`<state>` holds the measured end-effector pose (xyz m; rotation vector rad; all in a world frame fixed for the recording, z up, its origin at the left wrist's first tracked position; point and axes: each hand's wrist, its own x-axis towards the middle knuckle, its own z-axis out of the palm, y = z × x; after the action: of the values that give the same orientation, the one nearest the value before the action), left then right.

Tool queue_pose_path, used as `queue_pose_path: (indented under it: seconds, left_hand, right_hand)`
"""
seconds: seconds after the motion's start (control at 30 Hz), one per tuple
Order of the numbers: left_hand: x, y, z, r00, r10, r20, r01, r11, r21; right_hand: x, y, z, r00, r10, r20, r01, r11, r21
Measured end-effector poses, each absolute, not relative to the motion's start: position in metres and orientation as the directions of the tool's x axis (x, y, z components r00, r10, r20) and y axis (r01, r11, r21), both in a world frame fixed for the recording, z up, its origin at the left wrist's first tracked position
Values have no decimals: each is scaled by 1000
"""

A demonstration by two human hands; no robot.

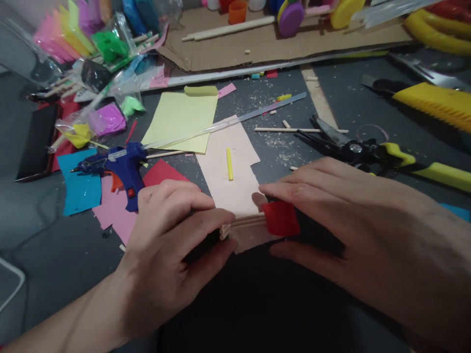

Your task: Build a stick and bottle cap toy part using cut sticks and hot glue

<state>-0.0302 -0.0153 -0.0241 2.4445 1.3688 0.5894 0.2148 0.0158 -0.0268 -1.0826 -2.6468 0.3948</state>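
My left hand (165, 235) pinches a short bundle of thin wooden sticks (250, 221) near its left end, between thumb and fingers. At the bundle's right end sits a small red piece (281, 218), perhaps paper or foam. Around that red piece, my right hand (342, 211) is open, thumb below and index finger above, apart from each other. Beneath the sticks lies a pale pink paper sheet (235, 196), with a small yellow stick (229, 164) on it.
A blue glue gun (127, 162) lies left on coloured paper. Yellow sticky notes (180, 120) and a clear glue stick (265, 110) lie behind. Pliers (355, 147) and a yellow utility knife (430, 100) are at right. Cardboard (221, 51) with craft pieces lies at the back.
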Motion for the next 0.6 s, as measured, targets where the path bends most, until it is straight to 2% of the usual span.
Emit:
queue_pose_path:
  seconds: [0.43, 0.6]
  left_hand:
    - [-32, -14, -23, 459, 848, 263, 710, -529, 465]
    - [-39, -12, -20, 499, 837, 227, 691, -542, 479]
  right_hand:
    - [214, 18, -31, -693, 699, 175, 616, 701, -360]
    - [214, 18, -31, -681, 710, 177, 623, 690, -368]
